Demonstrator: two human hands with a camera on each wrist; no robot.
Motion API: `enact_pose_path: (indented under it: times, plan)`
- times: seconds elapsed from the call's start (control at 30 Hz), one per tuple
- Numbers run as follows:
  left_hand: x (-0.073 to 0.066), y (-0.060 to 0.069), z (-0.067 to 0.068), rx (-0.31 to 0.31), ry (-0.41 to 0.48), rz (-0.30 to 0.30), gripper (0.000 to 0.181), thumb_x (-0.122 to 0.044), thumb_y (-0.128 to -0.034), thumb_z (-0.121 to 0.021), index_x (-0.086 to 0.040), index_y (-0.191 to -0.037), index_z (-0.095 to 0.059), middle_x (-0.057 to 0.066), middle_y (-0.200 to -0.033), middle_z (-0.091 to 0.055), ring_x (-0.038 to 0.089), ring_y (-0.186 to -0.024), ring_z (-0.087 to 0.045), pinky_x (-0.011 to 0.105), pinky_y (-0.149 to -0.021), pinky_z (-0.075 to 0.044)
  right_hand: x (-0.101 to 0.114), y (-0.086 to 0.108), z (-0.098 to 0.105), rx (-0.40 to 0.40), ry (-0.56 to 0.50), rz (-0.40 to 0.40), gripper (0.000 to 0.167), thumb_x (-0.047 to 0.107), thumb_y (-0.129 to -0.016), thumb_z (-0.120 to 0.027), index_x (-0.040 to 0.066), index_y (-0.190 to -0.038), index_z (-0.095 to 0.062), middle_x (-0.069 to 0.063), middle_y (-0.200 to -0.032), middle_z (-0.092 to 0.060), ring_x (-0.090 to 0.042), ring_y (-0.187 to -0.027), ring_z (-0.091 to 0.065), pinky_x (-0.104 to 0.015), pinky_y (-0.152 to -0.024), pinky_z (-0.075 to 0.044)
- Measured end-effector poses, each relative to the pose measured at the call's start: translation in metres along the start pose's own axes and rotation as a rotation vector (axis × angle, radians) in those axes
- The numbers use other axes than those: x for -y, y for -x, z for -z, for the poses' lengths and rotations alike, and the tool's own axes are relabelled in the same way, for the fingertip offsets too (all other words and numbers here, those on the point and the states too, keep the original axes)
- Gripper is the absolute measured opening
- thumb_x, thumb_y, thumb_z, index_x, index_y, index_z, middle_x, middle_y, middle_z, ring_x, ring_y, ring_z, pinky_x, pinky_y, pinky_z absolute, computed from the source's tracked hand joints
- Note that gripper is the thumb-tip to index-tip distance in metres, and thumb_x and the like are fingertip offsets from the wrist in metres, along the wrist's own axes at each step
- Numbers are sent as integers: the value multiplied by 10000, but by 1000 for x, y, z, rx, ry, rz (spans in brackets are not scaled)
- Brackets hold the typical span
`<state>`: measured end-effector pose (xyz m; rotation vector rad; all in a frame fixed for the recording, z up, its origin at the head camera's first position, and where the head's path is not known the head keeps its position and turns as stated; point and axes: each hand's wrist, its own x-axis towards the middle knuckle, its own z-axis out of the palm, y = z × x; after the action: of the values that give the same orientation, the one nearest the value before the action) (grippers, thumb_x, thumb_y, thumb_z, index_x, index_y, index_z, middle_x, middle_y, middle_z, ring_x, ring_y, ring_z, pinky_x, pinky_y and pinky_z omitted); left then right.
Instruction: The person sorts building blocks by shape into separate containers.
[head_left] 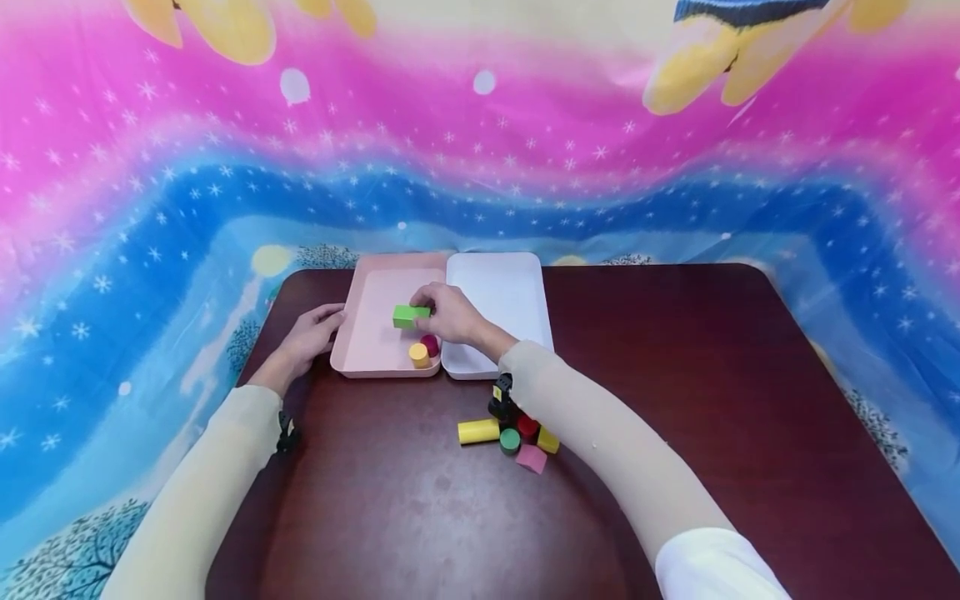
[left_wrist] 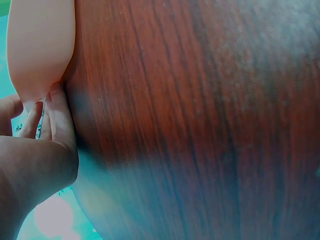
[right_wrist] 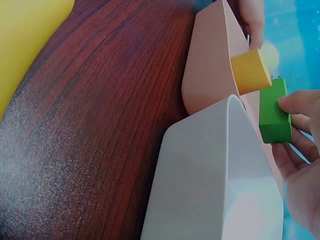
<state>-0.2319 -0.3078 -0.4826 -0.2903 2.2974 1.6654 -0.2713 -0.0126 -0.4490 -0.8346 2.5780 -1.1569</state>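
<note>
My right hand [head_left: 450,312] pinches a green rectangular block [head_left: 411,317] between thumb and fingers, over the pink tray [head_left: 360,333]. In the right wrist view the thumb lies on one face of the block [right_wrist: 275,112]. Inside the pink tray, near its front right corner, are a yellow cylinder [head_left: 419,356] and a dark red round piece [head_left: 430,343]. My left hand [head_left: 307,337] touches the pink tray's left edge with its fingers. In the left wrist view these fingers [left_wrist: 61,115] meet the tray's outer wall; some fingertips are hidden.
Against the pink tray's right side stands a white tray [head_left: 502,292]. In front of it, partly under my right forearm, lie a yellow piece [head_left: 477,431], a green round piece [head_left: 510,441], a red one [head_left: 528,428] and a pink block [head_left: 532,458]. A patterned cloth hangs behind the table.
</note>
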Motion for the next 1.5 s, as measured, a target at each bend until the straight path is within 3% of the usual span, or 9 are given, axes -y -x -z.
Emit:
enact_pose_path:
  times: [0.27,0.83,1.27,1.5]
  plan:
    - [-5,-2,1,-7,-1,-5,606,-387,-1155,-437,-131,-1687,-300,200,-1658,-377,370,-1458,-460,537,-1180,-422,2,-3,4,3,25,26,262,104,-980,-755,33,-1231,-723,-84,-1172,-666,-207,-1033,-635,-308,-949,-542]
    - [2,-1,0,2,14,1,601,-370,-1159,-429,-131,-1691,-286,204,-1669,-359,382,-1466,-454,549,-1172,-428,-4,0,-5,33,50,30,263,129,-981,-765,51,-1231,-735,-63,-1165,-674,-186,-1033,-644,-293,-940,-551]
    - [3,-1,-1,-7,-11,-17,612,-392,-1156,-427,-110,-1684,-298,209,-1652,-384,373,-1452,-472,520,-1150,-461,-5,1,-5,79,134,54,278,135,-991,-755,55,-1256,-728,-64,-1171,-699,-185,-1045,-644,-319,-956,-551]
    - [0,0,-1,1,11,-14,593,-342,-1162,-425,-94,-1683,-292,230,-1656,-367,399,-1465,-448,562,-1179,-415,-4,0,-5,110,212,79,275,128,-999,-743,49,-1262,-730,-63,-1179,-700,-175,-1043,-642,-307,-952,-550]
